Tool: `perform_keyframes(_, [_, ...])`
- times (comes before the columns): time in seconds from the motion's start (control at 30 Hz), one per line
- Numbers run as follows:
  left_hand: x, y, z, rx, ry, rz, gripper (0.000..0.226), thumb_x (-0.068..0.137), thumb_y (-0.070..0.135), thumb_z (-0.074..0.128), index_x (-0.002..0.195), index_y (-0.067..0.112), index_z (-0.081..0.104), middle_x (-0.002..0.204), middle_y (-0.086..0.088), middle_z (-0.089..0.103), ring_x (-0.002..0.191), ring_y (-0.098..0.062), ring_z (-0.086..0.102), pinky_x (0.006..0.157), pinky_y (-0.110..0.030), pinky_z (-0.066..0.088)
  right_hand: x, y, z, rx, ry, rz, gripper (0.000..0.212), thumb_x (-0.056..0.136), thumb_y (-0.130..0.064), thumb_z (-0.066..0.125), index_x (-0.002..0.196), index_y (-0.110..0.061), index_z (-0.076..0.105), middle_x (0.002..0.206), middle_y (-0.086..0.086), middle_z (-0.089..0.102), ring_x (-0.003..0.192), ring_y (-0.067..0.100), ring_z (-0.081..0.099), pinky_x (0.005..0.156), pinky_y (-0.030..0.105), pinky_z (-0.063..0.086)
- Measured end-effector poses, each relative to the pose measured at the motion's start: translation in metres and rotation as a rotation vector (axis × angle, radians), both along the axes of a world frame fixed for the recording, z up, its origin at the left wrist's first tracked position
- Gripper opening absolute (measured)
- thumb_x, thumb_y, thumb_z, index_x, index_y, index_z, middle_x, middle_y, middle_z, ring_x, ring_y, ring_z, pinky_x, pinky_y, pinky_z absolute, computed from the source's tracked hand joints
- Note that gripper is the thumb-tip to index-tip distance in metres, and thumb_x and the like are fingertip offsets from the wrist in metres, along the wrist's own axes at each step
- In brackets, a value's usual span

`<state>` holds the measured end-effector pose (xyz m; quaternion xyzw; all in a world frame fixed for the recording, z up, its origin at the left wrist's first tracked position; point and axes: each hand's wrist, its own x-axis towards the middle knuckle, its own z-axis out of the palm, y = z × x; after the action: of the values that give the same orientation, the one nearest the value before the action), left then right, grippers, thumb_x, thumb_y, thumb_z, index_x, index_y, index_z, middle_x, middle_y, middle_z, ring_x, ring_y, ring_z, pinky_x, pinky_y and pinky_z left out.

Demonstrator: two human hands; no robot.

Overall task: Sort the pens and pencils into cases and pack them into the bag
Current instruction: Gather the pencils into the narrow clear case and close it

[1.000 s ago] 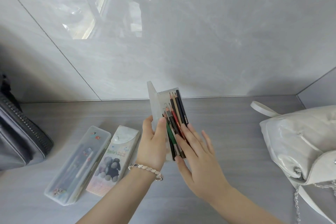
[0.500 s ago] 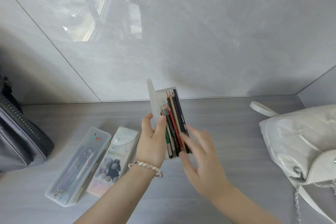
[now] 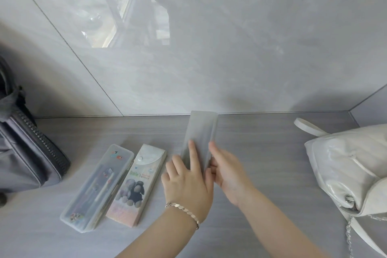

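A frosted grey pencil case (image 3: 201, 132) lies closed in the middle of the table, its far end towards the wall. My left hand (image 3: 186, 182) presses flat on its lid with fingers spread. My right hand (image 3: 226, 172) grips its near right edge. The pencils inside are hidden by the lid. Left of it lie a clear plastic case (image 3: 98, 186) with pens inside and a printed case (image 3: 136, 184) with cartoon bears, both closed. A white shiny bag (image 3: 347, 165) sits at the right.
A grey zipped bag (image 3: 27, 153) stands at the far left edge. A glossy tiled wall (image 3: 209, 48) rises behind the grey table (image 3: 261, 153). The white bag's chain strap (image 3: 348, 234) trails towards the near right corner.
The lid of the frosted case has swung shut over the coloured pencils. My left hand moved on top of the lid, and my right hand shifted to the case's right edge.
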<state>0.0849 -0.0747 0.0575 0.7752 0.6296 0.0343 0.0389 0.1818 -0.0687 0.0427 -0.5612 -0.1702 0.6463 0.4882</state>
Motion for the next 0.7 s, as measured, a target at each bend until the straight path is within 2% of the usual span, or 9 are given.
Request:
perform_keyframes(0.07, [-0.002, -0.003, -0.005, 0.036, 0.060, -0.032, 0.060, 0.074, 0.051, 0.054, 0.119, 0.011, 0.063, 0.079, -0.016, 0.064, 0.064, -0.029, 0.061, 0.053, -0.030, 0.048, -0.006, -0.002, -0.002, 0.008, -0.125, -0.034, 0.029, 0.091, -0.025, 0.054, 0.064, -0.018, 0.054, 0.047, -0.010, 0.049, 0.043, 0.003, 0.045, 0.047, 0.019, 0.036])
perform_keyframes(0.13, [-0.006, -0.004, -0.008, 0.021, 0.070, -0.054, 0.072, 0.060, 0.056, 0.073, 0.116, 0.012, 0.065, 0.077, -0.017, 0.064, 0.062, -0.029, 0.062, 0.052, -0.029, 0.049, -0.009, -0.004, -0.005, 0.012, -0.145, -0.073, 0.027, 0.091, -0.021, 0.055, 0.064, -0.018, 0.056, 0.040, -0.012, 0.051, 0.038, 0.000, 0.048, 0.041, 0.015, 0.037])
perform_keyframes(0.2, [-0.009, -0.003, -0.010, 0.013, 0.070, -0.059, 0.081, 0.049, 0.059, 0.079, 0.113, 0.012, 0.067, 0.074, -0.017, 0.064, 0.059, -0.029, 0.061, 0.049, -0.028, 0.049, -0.013, -0.005, -0.006, 0.014, -0.114, -0.099, 0.021, 0.090, -0.020, 0.056, 0.070, -0.016, 0.061, 0.046, -0.011, 0.056, 0.043, 0.003, 0.052, 0.041, 0.015, 0.039])
perform_keyframes(0.33, [-0.020, 0.000, -0.012, 0.016, 0.041, -0.086, 0.081, 0.046, 0.058, 0.080, 0.112, 0.012, 0.068, 0.073, -0.017, 0.063, 0.058, -0.030, 0.061, 0.048, -0.031, 0.050, -0.022, -0.004, -0.014, 0.029, -0.096, -0.117, 0.019, 0.088, -0.016, 0.057, 0.071, -0.015, 0.065, 0.048, -0.010, 0.059, 0.044, 0.003, 0.055, 0.041, 0.015, 0.041])
perform_keyframes(0.4, [-0.028, 0.004, -0.014, 0.007, 0.009, -0.071, 0.074, 0.046, 0.050, 0.084, 0.108, 0.012, 0.070, 0.070, -0.018, 0.063, 0.057, -0.032, 0.061, 0.046, -0.034, 0.051, -0.027, -0.001, -0.017, 0.012, -0.107, -0.054, 0.021, 0.088, -0.018, 0.057, 0.068, -0.017, 0.064, 0.050, -0.010, 0.060, 0.046, 0.004, 0.056, 0.043, 0.015, 0.042])
perform_keyframes(0.47, [-0.037, 0.009, -0.017, -0.014, 0.001, -0.041, 0.068, 0.045, 0.040, 0.088, 0.105, 0.012, 0.071, 0.067, -0.019, 0.061, 0.056, -0.035, 0.061, 0.044, -0.037, 0.051, -0.030, 0.004, -0.020, -0.018, -0.109, 0.064, 0.024, 0.090, -0.017, 0.056, 0.068, -0.017, 0.065, 0.057, -0.007, 0.065, 0.054, 0.007, 0.063, 0.051, 0.017, 0.049])
perform_keyframes(0.57, [-0.061, 0.023, -0.024, -0.043, -0.012, 0.060, 0.062, 0.047, 0.026, 0.090, 0.103, 0.009, 0.071, 0.065, -0.025, 0.058, 0.058, -0.040, 0.060, 0.042, -0.042, 0.050, -0.031, 0.007, -0.026, -0.080, -0.209, 0.229, 0.020, 0.092, -0.012, 0.049, 0.079, -0.012, 0.064, 0.077, 0.004, 0.072, 0.064, 0.009, 0.067, 0.064, 0.018, 0.051])
perform_keyframes(0.63, [-0.082, 0.033, -0.031, -0.095, -0.025, 0.142, 0.059, 0.057, 0.022, 0.086, 0.111, 0.007, 0.067, 0.073, -0.031, 0.057, 0.068, -0.044, 0.059, 0.051, -0.048, 0.051, -0.031, 0.005, -0.034, -0.100, -0.302, 0.261, 0.019, 0.094, -0.009, 0.044, 0.096, -0.003, 0.062, 0.093, 0.018, 0.068, 0.065, 0.010, 0.062, 0.058, 0.014, 0.045])
perform_keyframes(0.7, [-0.103, 0.039, -0.041, -0.113, 0.008, 0.162, 0.059, 0.057, 0.017, 0.086, 0.111, 0.004, 0.066, 0.072, -0.034, 0.056, 0.068, -0.048, 0.058, 0.053, -0.051, 0.051, -0.029, 0.000, -0.042, -0.115, -0.375, 0.297, 0.023, 0.095, -0.009, 0.043, 0.106, 0.004, 0.059, 0.091, 0.018, 0.065, 0.063, 0.009, 0.059, 0.052, 0.010, 0.041])
